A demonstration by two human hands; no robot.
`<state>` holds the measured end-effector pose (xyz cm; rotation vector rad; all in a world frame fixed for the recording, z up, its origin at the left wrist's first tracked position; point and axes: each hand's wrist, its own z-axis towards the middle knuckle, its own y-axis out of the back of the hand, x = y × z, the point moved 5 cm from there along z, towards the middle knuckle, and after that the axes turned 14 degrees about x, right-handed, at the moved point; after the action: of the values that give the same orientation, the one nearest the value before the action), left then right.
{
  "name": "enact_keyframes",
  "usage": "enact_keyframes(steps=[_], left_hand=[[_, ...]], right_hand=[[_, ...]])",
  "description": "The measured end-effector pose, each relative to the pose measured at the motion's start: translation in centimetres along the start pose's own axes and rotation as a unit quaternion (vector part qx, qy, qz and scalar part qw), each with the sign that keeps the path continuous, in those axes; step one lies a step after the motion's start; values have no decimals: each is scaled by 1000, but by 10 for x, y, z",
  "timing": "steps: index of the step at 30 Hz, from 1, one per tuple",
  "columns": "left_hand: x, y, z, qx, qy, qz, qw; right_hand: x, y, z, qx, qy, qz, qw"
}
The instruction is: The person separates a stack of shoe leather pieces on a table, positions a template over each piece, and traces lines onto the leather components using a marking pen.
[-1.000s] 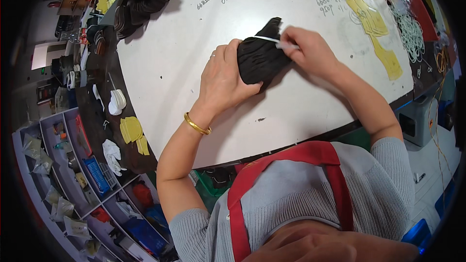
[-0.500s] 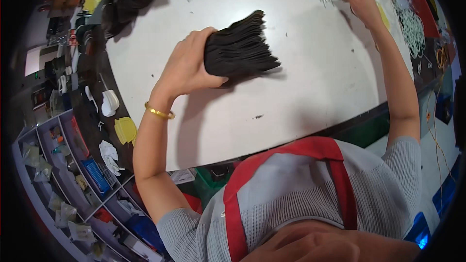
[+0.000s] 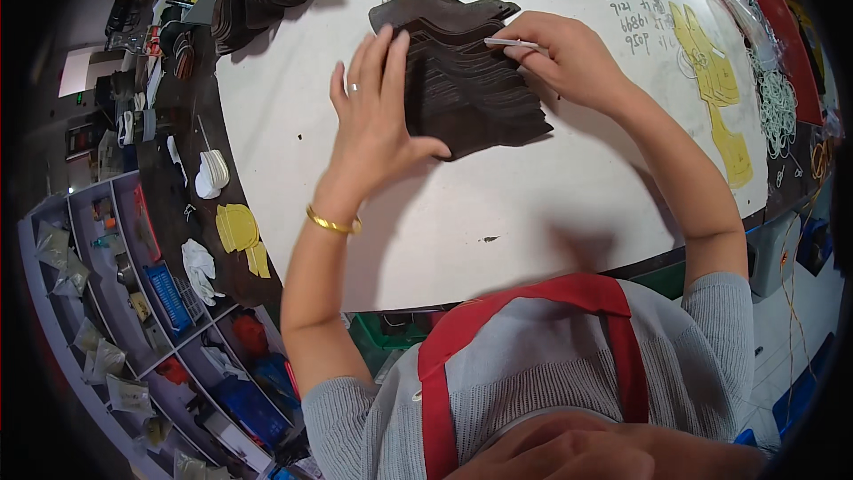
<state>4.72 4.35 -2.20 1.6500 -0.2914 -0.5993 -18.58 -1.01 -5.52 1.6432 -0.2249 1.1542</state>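
Observation:
A stack of thin dark brown pieces, leather-like [image 3: 475, 93], lies fanned out on the white tabletop in overlapping layers. My left hand [image 3: 373, 107] rests at its left side, fingers spread, the thumb at the lower left corner and the fingertips by the upper left edge. At the upper right edge of the stack is my right hand [image 3: 564, 58], its fingers closed round a slim silver pen [image 3: 511, 42]. The pen's tip points left over the layers; whether it touches them I cannot tell.
More dark pieces [image 3: 267, 0] are heaped at the far left of the white table [image 3: 426, 249]. Yellow templates [image 3: 711, 71] lie at the right, near pale green cord [image 3: 776, 116]. Yellow pieces [image 3: 238, 229] and a white glove [image 3: 201, 268] sit left, above a compartmented shelf [image 3: 133, 302].
The stack, gripped as a thick bundle in my left hand before, now lies fanned out. My left hand has loosened and spread. My right hand has come in from the far right to the stack.

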Motion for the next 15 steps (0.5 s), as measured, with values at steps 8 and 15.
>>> enact_keyframes(steps=[8, 15], left_hand=[[-19, -39, -40, -74, 100, -82, 989], [-45, -48, -56, -161, 165, -60, 971]], right_hand=[[23, -4, 24, 133, -111, -77, 982], [44, -30, 14, 268, -23, -83, 960]])
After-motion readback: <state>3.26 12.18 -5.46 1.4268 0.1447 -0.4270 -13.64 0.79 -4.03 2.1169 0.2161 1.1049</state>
